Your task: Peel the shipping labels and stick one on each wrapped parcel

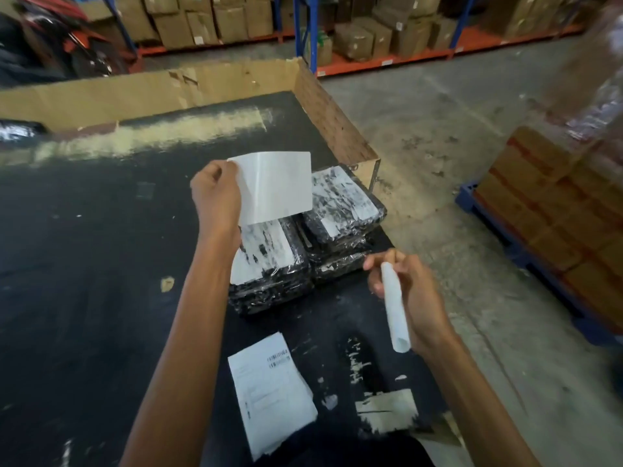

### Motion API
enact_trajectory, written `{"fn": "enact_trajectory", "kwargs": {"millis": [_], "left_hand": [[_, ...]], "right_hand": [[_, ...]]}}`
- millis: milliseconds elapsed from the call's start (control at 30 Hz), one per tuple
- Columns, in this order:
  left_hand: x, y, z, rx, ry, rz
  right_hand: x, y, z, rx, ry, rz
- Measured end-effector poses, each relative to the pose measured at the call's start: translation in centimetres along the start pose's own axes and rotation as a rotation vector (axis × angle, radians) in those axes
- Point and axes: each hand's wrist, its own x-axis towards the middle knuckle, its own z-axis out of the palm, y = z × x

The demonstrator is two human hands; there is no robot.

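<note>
My left hand (pixel 215 193) pinches a white label (pixel 278 185) by its left edge and holds it up above the parcels. My right hand (pixel 409 294) grips a curled strip of white backing paper (pixel 394 315). Two stacks of black plastic-wrapped parcels sit on the black table: the near stack (pixel 269 271) and the far stack (pixel 340 210), each with a white label on its top parcel. A pile of unpeeled shipping labels (pixel 271 389) lies on the table near me.
The black table (pixel 84 264) has cardboard walls (pixel 135 99) along its far and right sides. A blue pallet with brown boxes (pixel 556 214) stands on the floor at the right. Shelves of cartons (pixel 219 21) line the back.
</note>
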Motion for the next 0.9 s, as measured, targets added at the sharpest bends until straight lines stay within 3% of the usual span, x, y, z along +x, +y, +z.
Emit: {"fn": "enact_trajectory", "kwargs": {"millis": [133,267,733,900], "left_hand": [[-1.9,-0.6,-0.7,-0.012,0.002,-0.017],[-3.3,-1.1,-1.6,-0.004,0.001,-0.026],[-5.7,-1.4,-2.0,0.016,-0.016,-0.062],[-6.4,-1.5,-2.1,0.016,-0.006,-0.058]], "right_hand": [[0.3,4.8,-2.0,-0.556,-0.053,0.028],[0.4,8.8,-3.8,-0.912,-0.146,0.015],[0.8,12.3,-4.7,-1.178,-0.224,-0.065],[0.1,10.0,-3.6,-1.171,-0.099,-0.212]]}}
